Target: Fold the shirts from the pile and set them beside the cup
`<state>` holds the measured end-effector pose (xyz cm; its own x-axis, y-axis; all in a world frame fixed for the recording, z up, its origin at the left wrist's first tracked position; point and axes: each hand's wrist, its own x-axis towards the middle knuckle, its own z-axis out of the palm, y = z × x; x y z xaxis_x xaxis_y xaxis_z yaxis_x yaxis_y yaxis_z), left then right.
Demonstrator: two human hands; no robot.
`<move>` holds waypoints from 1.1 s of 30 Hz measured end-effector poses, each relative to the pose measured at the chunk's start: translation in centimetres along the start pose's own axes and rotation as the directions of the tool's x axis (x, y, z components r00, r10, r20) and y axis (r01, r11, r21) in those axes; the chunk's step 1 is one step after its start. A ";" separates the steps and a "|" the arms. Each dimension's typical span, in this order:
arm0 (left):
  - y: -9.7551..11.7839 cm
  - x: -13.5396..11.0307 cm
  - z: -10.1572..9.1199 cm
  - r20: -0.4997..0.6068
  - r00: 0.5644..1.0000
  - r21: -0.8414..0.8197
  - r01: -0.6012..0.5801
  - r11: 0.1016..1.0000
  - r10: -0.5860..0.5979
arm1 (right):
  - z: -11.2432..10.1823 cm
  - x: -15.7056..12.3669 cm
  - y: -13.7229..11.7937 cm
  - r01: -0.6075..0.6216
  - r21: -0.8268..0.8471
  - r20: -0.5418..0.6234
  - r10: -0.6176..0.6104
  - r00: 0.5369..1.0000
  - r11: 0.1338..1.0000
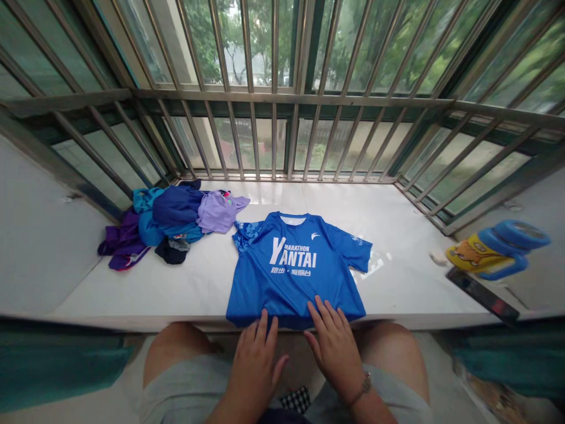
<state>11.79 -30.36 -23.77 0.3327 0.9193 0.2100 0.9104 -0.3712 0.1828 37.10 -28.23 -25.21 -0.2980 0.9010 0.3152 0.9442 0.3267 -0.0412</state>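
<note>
A blue short-sleeved T-shirt (pixel 293 288) with white "Marathon Yantai" lettering lies spread front up on the white sill, its collar toward the window. Its lower edge reaches the front edge of the sill. My left hand (pixel 256 353) is at the hem, palm down with fingers stretched, the fingertips at the cloth. On the other side of the hem, my right hand (pixel 333 338) has its fingers spread over the lower part of the shirt. Neither hand grips the fabric. A bracelet or watch (pixel 366 383) circles my right wrist.
On the left of the white sill (pixel 410 259) sits a heap of crumpled clothes (pixel 176 215) in blue, purple and lilac. To the right are a blue-and-yellow bottle (pixel 489 250) and a dark flat box (pixel 481 294). Metal bars (pixel 291 97) line the window behind.
</note>
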 end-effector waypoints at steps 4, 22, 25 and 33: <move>0.2 -0.2 -4.0 0.079 0.983 -0.295 -0.133 0.946 0.163 | -2.3 1.2 1.5 -0.039 0.093 0.037 0.035 0.999 0.995; -7.2 11.8 2.1 0.058 0.990 0.054 0.129 0.990 -0.132 | 0.8 14.5 7.6 -0.271 0.021 0.364 0.246 0.899 0.962; -7.9 8.9 2.3 0.038 0.990 0.076 0.136 0.988 -0.139 | 1.0 14.6 10.6 -0.318 -0.013 0.359 0.302 0.883 0.948; -12.7 14.6 -1.2 -0.053 0.986 -0.132 0.148 0.980 -0.156 | 1.6 17.7 17.2 -0.395 -0.071 0.389 0.390 0.834 0.916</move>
<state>4.74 -12.40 -21.87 0.1727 0.9579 0.2292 0.9091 -0.2446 0.3372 47.84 -6.22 -21.90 0.0650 0.9904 -0.1222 0.9925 -0.0769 -0.0950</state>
